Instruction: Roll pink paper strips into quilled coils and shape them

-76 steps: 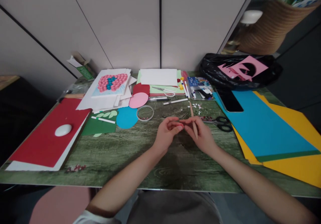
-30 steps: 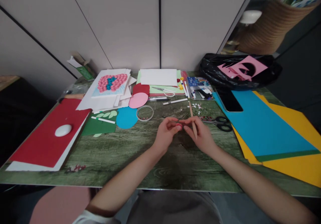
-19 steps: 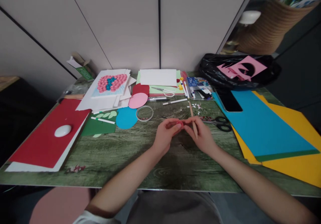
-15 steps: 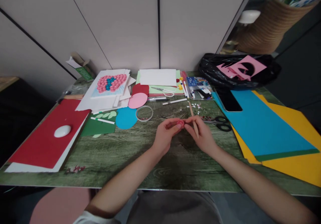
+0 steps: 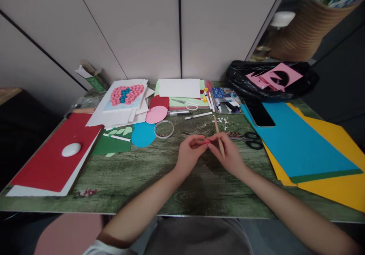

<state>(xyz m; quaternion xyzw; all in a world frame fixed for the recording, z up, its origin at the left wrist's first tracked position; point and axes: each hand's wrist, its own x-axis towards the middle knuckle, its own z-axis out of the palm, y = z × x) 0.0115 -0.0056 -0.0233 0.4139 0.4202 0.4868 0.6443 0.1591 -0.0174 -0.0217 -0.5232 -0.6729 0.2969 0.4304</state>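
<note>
A small pinkish-red paper roll [image 5: 207, 142] sits between the fingertips of both hands above the middle of the table. My left hand [image 5: 188, 154] pinches it from the left, covering much of it. From the other side, the thumb and index finger of my right hand [image 5: 231, 155] meet it. A thin wooden stick [image 5: 217, 128] is tucked in my right hand, slanting out past the fingers. Black-handled scissors [image 5: 248, 139] lie just right of that hand. Farther left, a clear ring of tape [image 5: 164, 129] rests on the wood.
Paper roses form a heart on a white sheet [image 5: 112, 114] at the back left. Red paper [image 5: 42, 163] carries a white oval object [image 5: 71, 149]. Blue card [image 5: 296, 144] and a phone [image 5: 260, 113] lie right. A black bag [image 5: 239, 80] stands behind; white-handled scissors [image 5: 191, 105] lie centrally.
My fingertips have closed in around the paper roll, and its round face now shows less. The right hand has shifted slightly left with the stick.
</note>
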